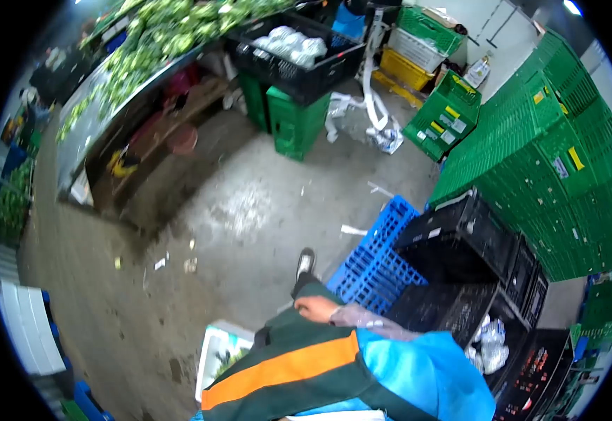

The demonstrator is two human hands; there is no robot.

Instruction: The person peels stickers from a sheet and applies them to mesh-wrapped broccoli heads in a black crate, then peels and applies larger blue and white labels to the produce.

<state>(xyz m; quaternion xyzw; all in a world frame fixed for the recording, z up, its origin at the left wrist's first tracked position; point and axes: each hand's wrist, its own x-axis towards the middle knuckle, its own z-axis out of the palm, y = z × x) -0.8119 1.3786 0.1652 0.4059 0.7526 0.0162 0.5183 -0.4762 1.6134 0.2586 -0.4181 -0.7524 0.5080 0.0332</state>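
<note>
My right hand (316,309) hangs in front of my dark green trouser leg, its fingers loosely bent and apart, with nothing visible in it. A thin, translucent sleeve covers that forearm. Nearest to the hand is a blue plastic pallet (380,256) on the floor. My left hand is out of sight. Beside my body, at the lower left, part of a white box (206,361) shows with green vegetables in it; the orange-striped cloth (285,368) hides the rest. One shoe (306,261) is on the concrete floor.
Stacked green crates (523,168) rise at the right. Black crates (453,231) stand by the pallet, one holding wrapped packs (492,347). A table heaped with leafy greens (151,42) is at the back left. A black crate (299,77) rests on green bins (295,123). White strips litter the floor.
</note>
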